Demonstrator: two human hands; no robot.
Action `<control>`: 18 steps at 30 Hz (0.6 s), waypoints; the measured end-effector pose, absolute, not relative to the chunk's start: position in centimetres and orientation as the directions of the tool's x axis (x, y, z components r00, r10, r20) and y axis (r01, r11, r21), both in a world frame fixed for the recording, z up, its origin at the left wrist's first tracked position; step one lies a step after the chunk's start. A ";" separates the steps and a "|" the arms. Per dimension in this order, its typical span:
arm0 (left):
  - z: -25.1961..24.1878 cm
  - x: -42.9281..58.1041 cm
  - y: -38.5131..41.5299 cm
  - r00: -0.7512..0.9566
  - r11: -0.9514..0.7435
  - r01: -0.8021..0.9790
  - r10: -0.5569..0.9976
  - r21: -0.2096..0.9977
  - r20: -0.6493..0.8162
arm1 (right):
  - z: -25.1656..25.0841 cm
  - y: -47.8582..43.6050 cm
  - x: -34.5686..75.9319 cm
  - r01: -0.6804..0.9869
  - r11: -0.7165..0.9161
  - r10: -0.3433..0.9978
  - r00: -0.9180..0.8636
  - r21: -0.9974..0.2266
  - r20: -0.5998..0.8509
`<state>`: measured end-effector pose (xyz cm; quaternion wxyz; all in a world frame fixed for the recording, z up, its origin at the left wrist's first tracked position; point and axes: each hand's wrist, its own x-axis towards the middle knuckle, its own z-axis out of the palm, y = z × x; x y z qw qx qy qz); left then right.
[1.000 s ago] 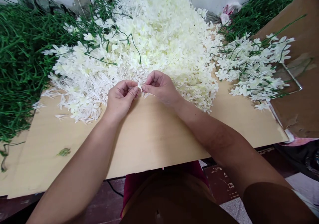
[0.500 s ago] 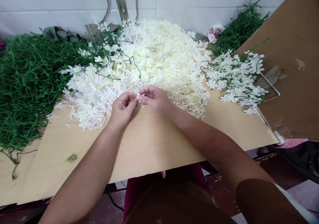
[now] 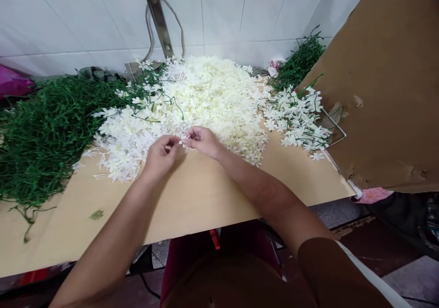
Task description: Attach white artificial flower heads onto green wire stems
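Observation:
My left hand (image 3: pixel 162 153) and my right hand (image 3: pixel 205 142) meet at the front edge of a heap of white artificial flowers (image 3: pixel 219 93). A small white artificial flower (image 3: pixel 182 142) sits between their fingertips, pinched by both hands. Its far side is partly hidden by my fingers. Thin white stamen-like sprigs (image 3: pixel 132 150) lie loose just left of and behind my left hand.
Green plastic stems (image 3: pixel 44 134) are piled at the left, with a smaller bunch (image 3: pixel 298 63) at the back right. Finished-looking flower sprays (image 3: pixel 295 116) lie beside an upright cardboard sheet (image 3: pixel 387 93). A green scrap (image 3: pixel 96 215) rests on the cardboard tabletop (image 3: pixel 192 198).
The view has tilted up and shifted to the right, showing more of the wall. My hands stay together at the flower, whose petals now show more clearly between the fingertips.

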<state>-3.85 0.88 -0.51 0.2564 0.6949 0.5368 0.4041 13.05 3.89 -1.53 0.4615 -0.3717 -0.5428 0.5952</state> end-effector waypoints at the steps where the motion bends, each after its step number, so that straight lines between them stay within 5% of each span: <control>1: 0.1 -3.9 1.2 0.117 -0.354 0.646 0.921 0.676 0.370 | -1.5 4.1 13.2 -0.153 0.026 0.957 -0.280 -0.988 0.068; 4: 2.1 -3.5 2.9 0.253 -0.439 0.855 0.818 0.276 0.517 | -1.6 4.6 13.9 -0.186 0.043 0.973 -0.217 -0.982 0.083; 8: 3.7 -1.9 6.1 0.387 -0.454 0.891 0.779 0.019 0.493 | -2.0 5.0 14.5 -0.214 0.087 0.981 -0.153 -0.973 0.121; 14: 4.9 -1.2 10.0 0.433 -0.477 0.879 0.778 -0.021 0.455 | -2.7 5.3 14.7 -0.192 0.109 0.978 -0.156 -0.975 0.140; 18: 8.7 -1.4 10.4 0.308 -0.356 0.934 0.845 0.030 0.437 | -3.1 5.5 14.6 -0.173 0.086 0.983 -0.148 -0.981 0.112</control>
